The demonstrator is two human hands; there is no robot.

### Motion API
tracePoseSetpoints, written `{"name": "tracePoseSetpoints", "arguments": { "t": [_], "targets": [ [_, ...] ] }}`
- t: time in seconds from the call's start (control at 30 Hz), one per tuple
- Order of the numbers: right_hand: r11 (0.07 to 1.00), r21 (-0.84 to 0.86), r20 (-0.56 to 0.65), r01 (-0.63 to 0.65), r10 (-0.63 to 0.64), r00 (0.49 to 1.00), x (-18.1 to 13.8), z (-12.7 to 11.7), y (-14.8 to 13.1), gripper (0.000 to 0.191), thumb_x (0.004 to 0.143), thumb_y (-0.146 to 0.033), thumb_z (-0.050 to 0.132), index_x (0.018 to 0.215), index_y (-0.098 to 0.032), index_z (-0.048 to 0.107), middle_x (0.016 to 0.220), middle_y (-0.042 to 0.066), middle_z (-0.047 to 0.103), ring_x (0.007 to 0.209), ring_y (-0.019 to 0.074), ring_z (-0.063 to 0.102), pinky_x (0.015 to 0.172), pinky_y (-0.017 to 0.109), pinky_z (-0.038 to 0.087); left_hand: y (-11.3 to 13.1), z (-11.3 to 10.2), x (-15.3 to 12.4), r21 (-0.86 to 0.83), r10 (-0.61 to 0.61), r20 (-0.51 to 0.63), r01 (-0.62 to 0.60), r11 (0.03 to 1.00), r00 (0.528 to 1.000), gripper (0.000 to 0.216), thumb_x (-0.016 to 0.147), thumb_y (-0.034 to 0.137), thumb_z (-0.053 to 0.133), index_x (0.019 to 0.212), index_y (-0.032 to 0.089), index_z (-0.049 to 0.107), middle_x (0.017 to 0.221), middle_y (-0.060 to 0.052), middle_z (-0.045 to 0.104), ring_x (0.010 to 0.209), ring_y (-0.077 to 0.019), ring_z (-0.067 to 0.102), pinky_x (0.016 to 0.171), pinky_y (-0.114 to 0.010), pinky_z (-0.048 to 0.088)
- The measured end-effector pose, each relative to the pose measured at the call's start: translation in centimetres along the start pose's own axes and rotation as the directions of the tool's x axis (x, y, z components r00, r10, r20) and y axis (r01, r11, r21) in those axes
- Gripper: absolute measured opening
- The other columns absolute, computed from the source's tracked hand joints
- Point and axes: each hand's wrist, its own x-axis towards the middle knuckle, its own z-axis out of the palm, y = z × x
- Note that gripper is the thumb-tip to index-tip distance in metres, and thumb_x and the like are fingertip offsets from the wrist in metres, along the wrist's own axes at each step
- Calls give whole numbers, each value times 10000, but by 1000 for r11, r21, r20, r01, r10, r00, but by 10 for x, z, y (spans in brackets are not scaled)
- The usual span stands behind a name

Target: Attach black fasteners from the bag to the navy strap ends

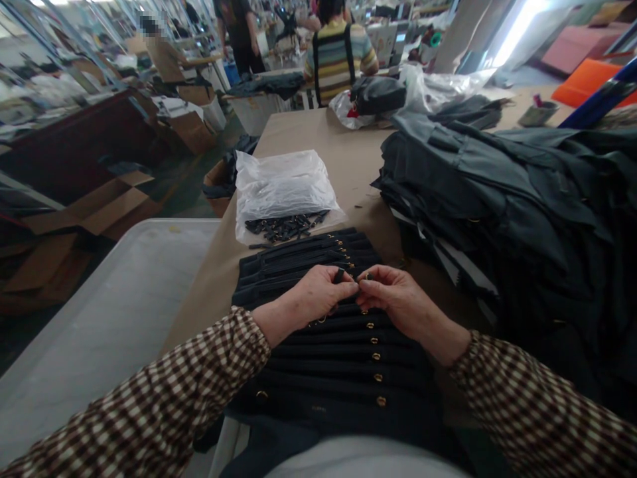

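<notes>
Centrally, left hand (318, 295) pinches a small black slider (339, 275); right hand (393, 295) nips a brass-ringed strap end (369, 275) above the stacked straps (343, 345) on the surface (318, 143). Best kept aligned, fingertips close, threading squarely.

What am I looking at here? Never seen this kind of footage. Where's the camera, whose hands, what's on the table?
There is no machine: one camera is worn on a person's head and looks down at their own bare hands, in checked sleeves. The left hand and right hand meet fingertip to fingertip, pinching a small dark fitting above a row of overlapped black straps with gold metal rings. These lie on a brown paper-covered table. Behind them is a clear plastic bag with loose small black parts spilling out. At right is a pile of dark grey garments. Other people work in the background.
</notes>
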Motion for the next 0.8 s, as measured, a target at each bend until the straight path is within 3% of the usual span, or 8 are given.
{"name": "tracePoseSetpoints", "arguments": {
  "t": [0.1, 0.17, 0.23, 0.3, 0.33, 0.4, 0.6, 0.8],
  "targets": [
    [999, -4, -33, 53, -53, 998, -1, -1, 3, 374, 642, -380, 790, 864, -179, 567, 672, -16, 631, 578, 128, 612, 568, 249, 529, 0, 1, 1, 12, -11, 22, 11, 1000, 1000, 220, 735, 372, 604, 774, 160, 560, 557, 64, 493, 419, -49, 416, 371, -163, 327],
    [978, -147, -51, 146, -155, 987, 0, -3, 3, 334, 685, -369, 744, 896, -193, 554, 653, -35, 616, 555, 133, 600, 532, 246, 502, 0, 1, 2, 35, -5, 14, 4, 999, 1000, 202, 731, 363, 587, 761, 167, 549, 545, 70, 467, 416, -57, 403, 373, -176, 323],
    [860, -436, -26, 265, -307, 951, 1, -8, 2, 186, 752, -317, 672, 858, -188, 590, 647, -30, 613, 559, 126, 578, 530, 233, 454, -2, -1, 3, 114, 23, 2, -23, 993, 1000, 185, 743, 355, 561, 749, 170, 550, 533, 75, 440, 423, -56, 385, 394, -181, 313],
    [648, -685, 68, 332, -397, 915, 2, -14, 0, 59, 798, -224, 607, 781, -178, 640, 674, -15, 637, 600, 119, 573, 571, 231, 423, -2, -3, 5, 261, 64, 8, -64, 963, 998, 185, 760, 341, 531, 712, 164, 561, 530, 67, 437, 452, -55, 377, 428, -184, 299],
    [565, -754, 112, 337, -395, 912, 2, -17, 0, 85, 806, -183, 590, 758, -178, 660, 692, -12, 652, 621, 117, 577, 592, 230, 417, -2, -5, 6, 342, 83, 22, -86, 936, 996, 192, 764, 331, 520, 687, 161, 564, 528, 60, 441, 467, -57, 374, 443, -189, 290],
    [493, -808, 174, 324, -325, 930, 3, -21, 0, 136, 816, -131, 574, 778, -187, 691, 717, -18, 676, 652, 120, 598, 616, 225, 417, -2, -8, 8, 471, 106, 68, -126, 873, 992, 202, 761, 307, 510, 636, 156, 558, 529, 49, 454, 493, -64, 375, 468, -205, 277],
    [388, -864, 244, 321, -236, 941, 6, -24, 3, 196, 789, -45, 587, 821, -194, 711, 791, -14, 704, 717, 132, 630, 656, 219, 430, 1, -10, 14, 648, 120, 128, -174, 741, 985, 172, 751, 261, 507, 618, 160, 550, 566, 31, 511, 528, -85, 407, 528, -239, 285],
    [350, -893, 236, 283, -171, 957, 11, -23, -2, 206, 769, -18, 583, 808, -175, 710, 790, 7, 700, 733, 145, 631, 684, 233, 437, -1, -10, 17, 681, 156, 134, -206, 703, 979, 179, 775, 269, 508, 666, 156, 594, 643, -1, 594, 573, -104, 462, 560, -242, 313]
  ]
}}
